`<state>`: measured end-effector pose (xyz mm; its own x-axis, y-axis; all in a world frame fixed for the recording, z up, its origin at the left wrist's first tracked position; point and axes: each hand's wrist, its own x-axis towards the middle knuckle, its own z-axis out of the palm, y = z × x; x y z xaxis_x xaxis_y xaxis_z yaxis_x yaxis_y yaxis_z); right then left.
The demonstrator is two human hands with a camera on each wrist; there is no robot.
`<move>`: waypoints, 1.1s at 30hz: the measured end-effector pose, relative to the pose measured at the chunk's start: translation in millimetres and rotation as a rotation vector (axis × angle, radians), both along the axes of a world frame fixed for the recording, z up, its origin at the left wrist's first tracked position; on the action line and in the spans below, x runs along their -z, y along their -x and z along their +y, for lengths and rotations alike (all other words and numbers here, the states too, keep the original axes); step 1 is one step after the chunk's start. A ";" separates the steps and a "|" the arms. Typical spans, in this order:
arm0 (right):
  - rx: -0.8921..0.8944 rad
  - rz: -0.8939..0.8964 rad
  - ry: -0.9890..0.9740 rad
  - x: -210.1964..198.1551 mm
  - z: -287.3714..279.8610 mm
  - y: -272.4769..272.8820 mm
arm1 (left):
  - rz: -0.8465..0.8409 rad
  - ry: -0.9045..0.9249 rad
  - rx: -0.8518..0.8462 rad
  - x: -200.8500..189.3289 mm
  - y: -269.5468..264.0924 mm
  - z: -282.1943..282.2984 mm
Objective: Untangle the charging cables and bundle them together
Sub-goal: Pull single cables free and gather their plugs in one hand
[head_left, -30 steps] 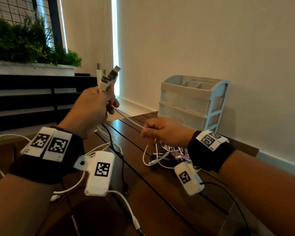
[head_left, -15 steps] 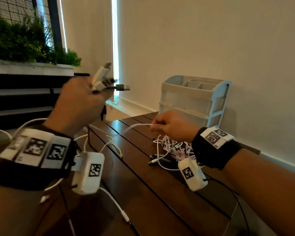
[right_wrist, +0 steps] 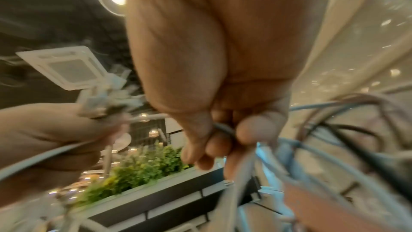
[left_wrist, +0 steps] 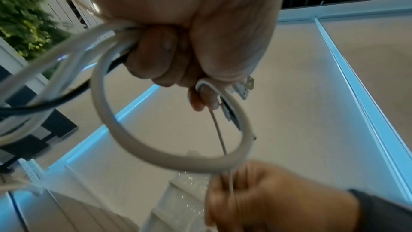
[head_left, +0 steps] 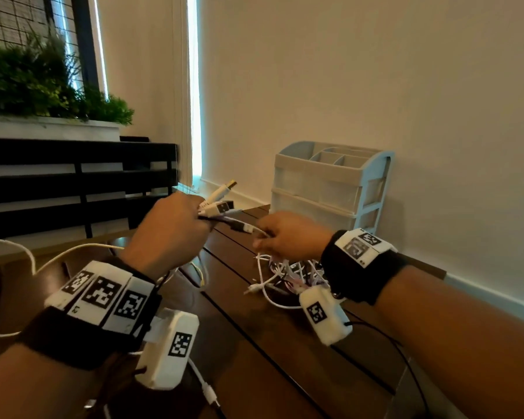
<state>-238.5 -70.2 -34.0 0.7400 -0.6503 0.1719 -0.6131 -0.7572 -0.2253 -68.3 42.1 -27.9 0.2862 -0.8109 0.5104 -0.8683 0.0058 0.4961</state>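
My left hand (head_left: pixel 176 228) is fisted round a bunch of cable ends; several USB plugs (head_left: pixel 221 198) stick out past the thumb. In the left wrist view that left hand (left_wrist: pixel 189 45) grips white and black cables, and one thick white cable (left_wrist: pixel 125 133) loops below it. Close to its right, my right hand (head_left: pixel 288 237) pinches a thin white cable (head_left: pixel 256 229) running from the left fist. In the right wrist view the right hand's fingers (right_wrist: pixel 252 130) curl round that cable. A tangle of white cables (head_left: pixel 288 273) lies on the dark wooden table (head_left: pixel 254 343) under the right hand.
A pale blue and white drawer organiser (head_left: pixel 330 182) stands at the table's back, against the wall. A black slatted bench (head_left: pixel 73 182) and a planter of green shrubs (head_left: pixel 43 86) are to the left. Loose white cable (head_left: pixel 28 255) trails off the left side.
My left hand has dropped and swung right with the plugs, now nearly meeting the right hand. The right hand has risen slightly, still pinching the thin white cable.
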 end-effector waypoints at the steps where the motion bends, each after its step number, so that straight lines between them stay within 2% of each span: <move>1: 0.038 0.058 -0.081 1.6 -7.7 8.0 | 0.007 0.019 -0.014 -3.5 -4.2 2.3; 3: 0.106 0.083 -0.161 -3.7 -22.3 24.0 | 0.063 0.039 -0.025 -8.5 -10.5 5.9; 4: 0.140 0.062 -0.127 -11.4 -28.8 29.5 | 0.083 0.039 -0.025 -9.6 -11.0 6.6; 7: 0.211 -0.129 0.235 -42.7 -41.5 31.2 | 0.078 0.034 -0.020 -9.0 -8.5 5.1; 9: 0.196 -0.242 0.347 -52.8 -42.7 28.1 | 0.108 0.079 -0.043 -12.0 -12.0 6.1; 10: 0.174 -0.172 0.316 -52.5 -42.7 28.3 | 0.127 0.116 -0.069 -14.3 -17.5 7.5; 13: 0.150 0.271 0.092 -27.5 -47.6 33.7 | 0.182 0.197 -0.164 -22.7 -39.0 12.5; 14: 0.168 0.336 0.055 -21.1 -50.1 37.2 | 0.181 0.194 -0.189 -23.6 -45.2 13.4; 15: 0.196 0.320 0.059 -20.2 -51.8 40.0 | 0.157 0.177 -0.209 -23.1 -49.8 13.7; 17: 0.262 0.078 0.198 -32.3 -55.6 40.1 | 0.073 0.140 -0.239 -18.6 -56.6 10.5; 19: 0.333 -0.351 0.362 -54.5 -52.9 39.6 | -0.007 0.106 -0.271 -12.4 -58.6 4.6; 20: 0.324 -0.508 0.392 -64.4 -48.0 39.2 | -0.034 0.096 -0.287 -10.0 -59.0 1.8; 21: 0.287 -0.544 0.343 -71.0 -43.9 38.0 | -0.052 0.096 -0.303 -8.2 -59.6 -0.2; 22: 0.221 -0.467 0.217 -73.2 -37.7 35.9 | -0.062 0.101 -0.317 -7.1 -60.6 -1.2; 24: 0.110 -0.139 -0.144 -63.0 -24.2 32.1 | -0.058 0.105 -0.332 -6.6 -63.7 -0.5; 25: 0.089 -0.092 -0.237 -57.1 -21.0 31.6 | -0.047 0.102 -0.341 -6.8 -65.3 0.5; 26: 0.089 -0.167 -0.246 -52.8 -22.1 30.4 | -0.043 0.097 -0.346 -6.5 -66.7 1.2; 28: 0.142 -0.553 -0.145 -54.3 -26.9 29.6 | -0.058 0.097 -0.331 -5.7 -66.5 2.5; 29: 0.159 -0.670 -0.082 -56.8 -29.5 28.6 | -0.058 0.111 -0.317 -6.3 -64.4 3.2; 30: 0.159 -0.645 -0.038 -58.3 -28.8 27.1 | -0.048 0.131 -0.300 -7.9 -61.3 4.3; 33: 0.126 -0.046 0.220 -51.6 -17.3 18.6 | 0.009 0.215 -0.210 -20.8 -45.4 10.0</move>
<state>-257.1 -87.4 17.6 0.6435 -0.6802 0.3511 -0.6985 -0.7094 -0.0939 -23.0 52.1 -7.1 0.4414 -0.6073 0.6605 -0.8573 -0.0679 0.5104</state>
